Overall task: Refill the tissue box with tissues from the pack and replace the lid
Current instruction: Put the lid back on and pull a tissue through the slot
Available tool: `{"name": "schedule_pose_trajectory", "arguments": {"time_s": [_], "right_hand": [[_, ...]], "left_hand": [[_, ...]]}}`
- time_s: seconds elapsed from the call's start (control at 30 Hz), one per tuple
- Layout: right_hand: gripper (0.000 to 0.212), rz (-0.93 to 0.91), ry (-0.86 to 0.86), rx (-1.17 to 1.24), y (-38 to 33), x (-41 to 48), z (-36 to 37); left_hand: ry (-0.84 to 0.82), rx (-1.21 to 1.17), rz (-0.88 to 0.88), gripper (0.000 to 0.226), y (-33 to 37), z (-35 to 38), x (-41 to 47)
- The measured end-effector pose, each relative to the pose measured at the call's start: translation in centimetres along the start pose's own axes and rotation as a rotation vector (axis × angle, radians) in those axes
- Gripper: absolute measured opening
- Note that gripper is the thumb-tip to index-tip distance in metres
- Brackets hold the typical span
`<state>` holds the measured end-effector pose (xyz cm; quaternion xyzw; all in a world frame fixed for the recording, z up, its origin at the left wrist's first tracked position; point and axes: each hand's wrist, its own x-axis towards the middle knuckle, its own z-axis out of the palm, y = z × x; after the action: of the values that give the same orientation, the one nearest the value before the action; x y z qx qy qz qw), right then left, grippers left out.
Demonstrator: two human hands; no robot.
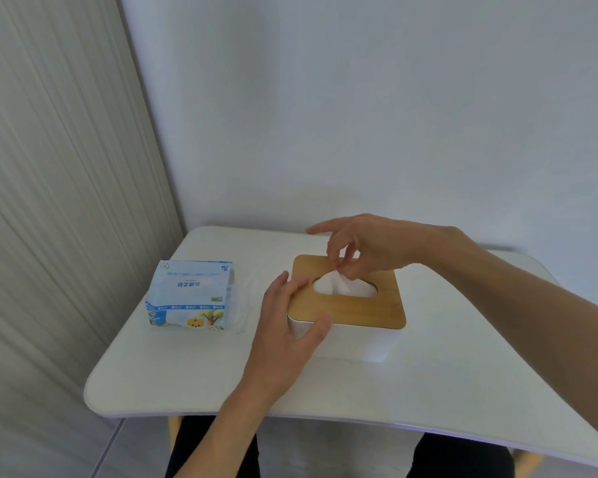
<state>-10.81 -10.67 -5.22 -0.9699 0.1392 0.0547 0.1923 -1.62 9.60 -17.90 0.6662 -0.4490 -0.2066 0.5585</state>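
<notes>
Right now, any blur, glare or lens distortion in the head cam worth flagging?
Head view: wide-angle bending shows on the table edge and curtain; lighting is soft and even, no hard glare; faint shadow under the tissue box; right hand fingers slightly soft; print on the tissue pack is not sharp.

A white table with round corners (173, 374) holds two things. A white tissue box with a flat wooden lid (351, 310) sits near the middle. A blue and white plastic pack of tissues (190, 294) sits near its left side, apart from it.
</notes>
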Motion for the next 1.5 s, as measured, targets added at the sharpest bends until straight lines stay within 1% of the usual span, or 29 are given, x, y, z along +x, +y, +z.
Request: {"name": "schedule_pose_trajectory", "arguments": {"time_s": [0.17, 0.3, 0.43, 0.5, 0.6, 0.73, 0.83, 0.93, 1.1, 1.2, 1.37, 1.5], "right_hand": [[0.008, 0.043, 0.010, 0.079, 0.3, -0.1, 0.1], [0.009, 0.047, 0.010, 0.095, 0.6, 0.0, 0.4], [0.007, 0.075, 0.028, 0.111, 0.8, -0.2, 0.6], [0.008, 0.091, 0.049, 0.121, 0.8, -0.4, 0.8], [0.005, 0.097, 0.113, 0.120, 1.1, -0.9, 1.3], [0.008, 0.133, 0.183, 0.146, 1.1, -2.1, 1.4], [0.020, 0.151, 0.186, 0.152, 0.9, -3.1, 1.6], [0.026, 0.147, 0.181, 0.110, 0.5, -3.5, 2.4], [0.016, 0.112, 0.233, 0.066, 0.2, -3.5, 3.8], [0.011, 0.094, 0.231, 0.031, 0.1, -3.3, 4.0], [0.005, 0.141, 0.261, 0.142, 0.3, -3.6, 3.6], [0.006, 0.174, 0.290, 0.168, 0.3, -3.9, 3.0]], "left_hand": [[0.064, 0.175, 0.072, 0.037, 2.3, -0.6, 2.1], [0.011, 0.303, 0.057, 0.026, 4.0, -0.8, 4.1], [-0.016, 0.310, 0.020, 0.010, 4.9, -0.7, 5.5], [-0.021, 0.332, 0.008, 0.006, 4.9, -0.7, 6.0], [-0.055, 0.391, -0.002, 0.015, 4.7, -0.6, 6.5], [-0.123, 0.385, -0.063, 0.027, 4.6, -0.4, 7.1], [-0.142, 0.351, -0.105, 0.034, 4.5, -0.3, 7.6], [-0.137, 0.345, -0.119, 0.035, 4.5, -0.1, 8.1], [-0.125, 0.358, -0.112, 0.031, 4.6, -0.2, 8.2], [-0.124, 0.339, -0.108, 0.027, 4.6, -0.3, 8.1], [-0.103, 0.306, -0.079, 0.027, 4.6, -0.6, 7.5], [-0.110, 0.238, -0.064, 0.028, 4.9, -0.6, 6.9]]}}
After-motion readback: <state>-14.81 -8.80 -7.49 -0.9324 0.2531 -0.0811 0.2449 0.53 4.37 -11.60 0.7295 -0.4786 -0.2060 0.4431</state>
